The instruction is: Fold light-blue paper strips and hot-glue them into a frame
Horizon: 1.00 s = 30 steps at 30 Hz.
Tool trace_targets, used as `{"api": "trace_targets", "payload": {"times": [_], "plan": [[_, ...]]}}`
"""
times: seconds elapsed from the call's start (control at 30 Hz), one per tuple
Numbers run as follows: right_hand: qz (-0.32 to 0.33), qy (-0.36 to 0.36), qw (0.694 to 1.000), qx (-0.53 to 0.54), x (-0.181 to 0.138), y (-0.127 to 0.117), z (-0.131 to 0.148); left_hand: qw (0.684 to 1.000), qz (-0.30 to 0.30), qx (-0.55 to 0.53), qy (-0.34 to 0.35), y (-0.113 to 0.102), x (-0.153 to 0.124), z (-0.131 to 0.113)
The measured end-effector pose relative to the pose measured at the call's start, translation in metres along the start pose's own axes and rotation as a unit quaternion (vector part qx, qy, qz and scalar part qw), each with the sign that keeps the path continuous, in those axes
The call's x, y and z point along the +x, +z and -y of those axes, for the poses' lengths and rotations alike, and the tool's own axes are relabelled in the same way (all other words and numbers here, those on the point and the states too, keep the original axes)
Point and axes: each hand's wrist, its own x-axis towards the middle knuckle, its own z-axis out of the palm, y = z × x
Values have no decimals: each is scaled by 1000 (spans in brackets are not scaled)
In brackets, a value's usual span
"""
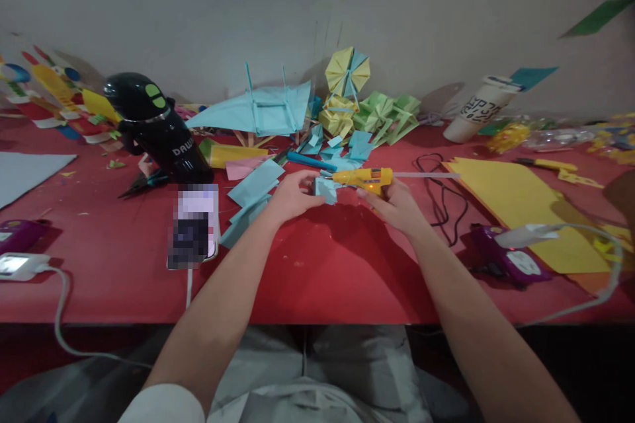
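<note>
My right hand (394,203) grips a yellow hot glue gun (364,177), with a long clear glue stick (426,175) poking out of its back. The nozzle points left and meets the upper edge of a small folded piece of light blue paper (325,192). That piece is pinched in my left hand (297,195); whether the nozzle touches it I cannot tell. Just behind my hands lie a blue stick-like tool (311,161) and loose blue paper scraps (358,145). Blue paper strips (255,184) rest left of my left hand.
A black bottle (161,132) and a phone (193,225) stand to the left. Behind are a blue paper model (270,109) and folded paper shapes (347,73). To the right lie yellow sheets (516,205), a purple power socket (516,258), a black cable (449,211) and a white cup (481,109).
</note>
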Motion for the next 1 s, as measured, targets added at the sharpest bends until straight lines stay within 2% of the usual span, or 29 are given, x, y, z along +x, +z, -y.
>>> {"api": "trace_targets", "payload": {"times": [0.3,1.0], "plan": [[5,-6,999,-35,0,0,3,1000,-1,7,9,1,2,4],[13,-2,999,-35,-1,1,5,1000,-5,2,5,-2,-1,-2]]}}
